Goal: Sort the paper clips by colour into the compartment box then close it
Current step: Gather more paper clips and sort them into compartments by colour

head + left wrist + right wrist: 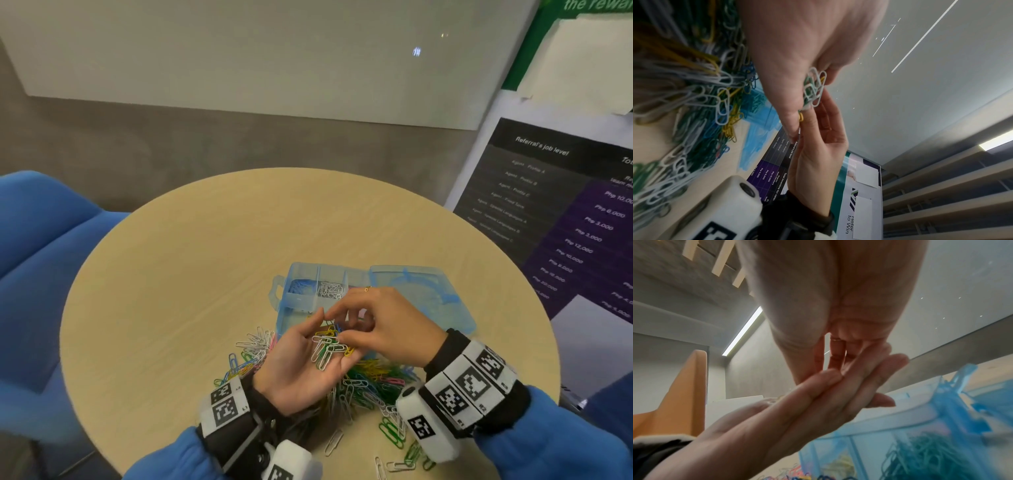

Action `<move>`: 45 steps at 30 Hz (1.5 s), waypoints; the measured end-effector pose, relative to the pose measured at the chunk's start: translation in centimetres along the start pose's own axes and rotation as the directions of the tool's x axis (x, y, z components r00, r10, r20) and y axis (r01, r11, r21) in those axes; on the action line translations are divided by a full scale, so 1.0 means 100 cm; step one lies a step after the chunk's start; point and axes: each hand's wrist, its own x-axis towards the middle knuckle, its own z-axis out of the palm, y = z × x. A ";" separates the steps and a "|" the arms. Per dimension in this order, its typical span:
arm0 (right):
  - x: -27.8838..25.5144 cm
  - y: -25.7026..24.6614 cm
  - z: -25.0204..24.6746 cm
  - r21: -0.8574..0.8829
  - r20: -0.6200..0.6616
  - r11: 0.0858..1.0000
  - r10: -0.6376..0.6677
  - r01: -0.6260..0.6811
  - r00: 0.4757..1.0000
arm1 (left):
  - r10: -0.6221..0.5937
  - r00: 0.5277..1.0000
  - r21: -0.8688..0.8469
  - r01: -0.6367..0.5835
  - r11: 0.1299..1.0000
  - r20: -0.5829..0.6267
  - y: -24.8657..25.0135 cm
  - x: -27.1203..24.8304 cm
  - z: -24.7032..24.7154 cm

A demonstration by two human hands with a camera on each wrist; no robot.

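My left hand [298, 371] lies palm up above the table, fingers nearly straight, carrying a small bunch of white, green and yellow paper clips [327, 346]. My right hand [387, 322] reaches over it, thumb and curled fingers pinching at that bunch [813, 87]. Just behind the hands sits the blue translucent compartment box [294, 301], its lid [424, 298] folded open to the right. Blue clips [301, 284] and white clips [330, 289] fill two back compartments. A mixed pile of clips [373, 380] lies on the table under my hands.
The round wooden table [205, 274] has a blue chair [44, 257] at its left. A printed banner [565, 219] stands at the right. Loose green and white clips [394, 435] are scattered near the front edge.
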 end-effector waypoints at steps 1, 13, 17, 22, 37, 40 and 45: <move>0.001 0.000 -0.001 0.012 0.008 1.000 -0.003 0.003 1.000 | 0.007 1.000 -0.008 -0.007 1.000 0.001 0.000 -0.001 0.000; 0.021 0.001 -0.014 0.205 0.023 0.978 0.019 -0.024 1.000 | 0.018 0.987 -0.169 0.009 0.986 0.157 0.010 -0.005 0.000; 0.029 0.002 -0.017 0.284 0.039 0.957 0.052 -0.061 0.998 | 0.009 0.980 -0.198 0.030 0.980 0.197 0.010 -0.008 0.002; 0.037 0.002 -0.023 0.316 0.066 0.946 0.054 -0.072 0.996 | 0.079 0.979 -0.185 -0.043 0.982 0.191 0.012 -0.006 0.000; 0.056 -0.005 -0.024 0.304 0.125 0.948 0.056 -0.092 0.991 | 0.306 0.947 0.016 -0.309 0.951 0.096 0.011 -0.012 0.011; 0.055 -0.009 -0.027 0.267 0.168 0.960 0.038 -0.083 0.985 | 0.321 0.942 0.004 -0.323 0.947 0.098 0.011 -0.015 0.013; 0.067 -0.009 -0.034 0.350 -0.019 0.933 0.098 -0.085 0.995 | 0.369 0.928 -0.115 -0.361 0.925 0.058 0.017 -0.013 0.009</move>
